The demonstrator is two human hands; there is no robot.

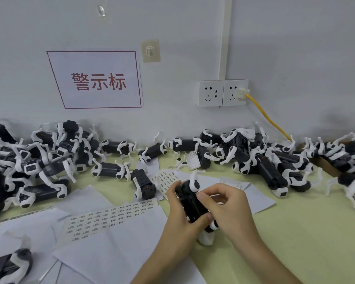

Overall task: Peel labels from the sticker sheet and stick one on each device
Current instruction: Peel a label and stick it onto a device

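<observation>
One device (190,203), black-bodied with white legs, is held between both hands just right of the sticker sheet (103,219). The left hand (179,214) curls round its body from the sheet's side. The right hand (228,203) has curled fingers and pinches its top face; whether a label lies under them I cannot tell. It looks like light, rigid, smooth plastic. The thin legs seem the weak part, so the body is the place to grip.
</observation>
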